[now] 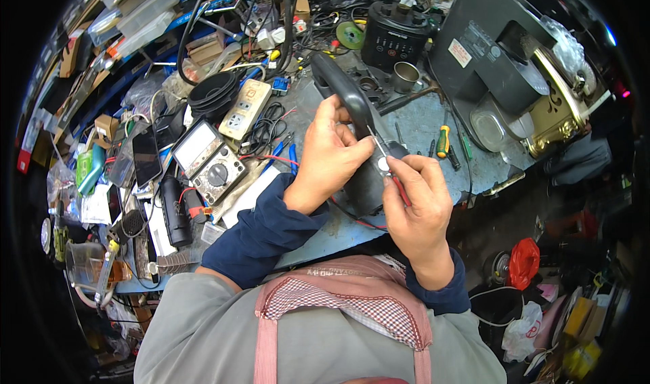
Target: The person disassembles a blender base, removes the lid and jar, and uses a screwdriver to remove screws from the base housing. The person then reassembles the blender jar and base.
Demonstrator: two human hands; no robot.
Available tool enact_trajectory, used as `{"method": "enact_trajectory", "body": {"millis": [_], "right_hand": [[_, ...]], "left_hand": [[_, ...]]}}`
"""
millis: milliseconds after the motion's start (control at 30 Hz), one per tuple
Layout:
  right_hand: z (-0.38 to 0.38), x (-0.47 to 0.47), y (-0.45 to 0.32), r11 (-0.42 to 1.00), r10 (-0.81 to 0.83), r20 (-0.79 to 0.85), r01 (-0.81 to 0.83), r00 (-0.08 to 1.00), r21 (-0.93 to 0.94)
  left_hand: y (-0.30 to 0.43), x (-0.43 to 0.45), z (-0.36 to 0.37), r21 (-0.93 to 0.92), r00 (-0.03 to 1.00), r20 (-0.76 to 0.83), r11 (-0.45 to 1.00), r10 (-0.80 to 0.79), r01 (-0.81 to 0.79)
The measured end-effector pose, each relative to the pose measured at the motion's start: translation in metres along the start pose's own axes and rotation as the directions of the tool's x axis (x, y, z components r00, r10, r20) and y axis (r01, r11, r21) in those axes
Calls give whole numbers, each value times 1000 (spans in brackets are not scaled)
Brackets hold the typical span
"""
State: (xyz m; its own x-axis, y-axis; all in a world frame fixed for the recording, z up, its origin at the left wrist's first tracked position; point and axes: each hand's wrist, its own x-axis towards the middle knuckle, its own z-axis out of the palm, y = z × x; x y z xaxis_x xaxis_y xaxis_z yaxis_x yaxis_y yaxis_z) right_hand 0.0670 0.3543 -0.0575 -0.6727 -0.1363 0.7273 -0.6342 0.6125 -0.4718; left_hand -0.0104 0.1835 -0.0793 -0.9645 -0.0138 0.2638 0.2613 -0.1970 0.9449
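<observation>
A black plastic appliance housing (pixel 363 193) with a long curved handle (pixel 350 92) lies on the blue workbench before me. My left hand (pixel 330 155) holds the handle, thumb and fingers around its near part. Between the fingers of my right hand (pixel 419 198) is a slim metal-shafted tool (pixel 378 144); its tip meets the handle close to my left thumb. A red piece (pixel 401 191), perhaps the tool's grip, shows beneath my right fingers. A white round spot (pixel 383 164) is visible on the housing. My hands hide part of the housing.
Left of my hands lie an analog multimeter (pixel 209 161), a power strip (pixel 245 108) and blue-handled pliers (pixel 277 153). To the right are a green-and-yellow screwdriver (pixel 443 141) and a hammer (pixel 414 97). A metal cup (pixel 405 76) and a large dark appliance (pixel 487 59) stand behind.
</observation>
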Motion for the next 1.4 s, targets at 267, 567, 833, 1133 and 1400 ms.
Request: {"method": "enact_trajectory", "body": {"millis": [267, 567, 833, 1133, 1400], "right_hand": [[33, 18, -34, 992, -123, -11, 122, 992, -42], [61, 34, -49, 960, -195, 22, 196, 980, -198], [43, 37, -39, 983, -182, -107, 184, 977, 6], [40, 26, -17, 936, -190, -84, 206, 978, 285], [18, 21, 3, 962, -71, -132, 103, 989, 251]], "left_hand": [[-1, -1, -4, 152, 1000, 20, 988, 13, -16], [-37, -9, -3, 182, 974, -134, 971, 181, -155], [-25, -21, 9, 103, 981, -164, 991, 105, -89], [-12, -5, -2, 196, 994, -15, 975, 112, -107], [-17, -4, -5, 72, 994, -11, 991, 110, -109]]}}
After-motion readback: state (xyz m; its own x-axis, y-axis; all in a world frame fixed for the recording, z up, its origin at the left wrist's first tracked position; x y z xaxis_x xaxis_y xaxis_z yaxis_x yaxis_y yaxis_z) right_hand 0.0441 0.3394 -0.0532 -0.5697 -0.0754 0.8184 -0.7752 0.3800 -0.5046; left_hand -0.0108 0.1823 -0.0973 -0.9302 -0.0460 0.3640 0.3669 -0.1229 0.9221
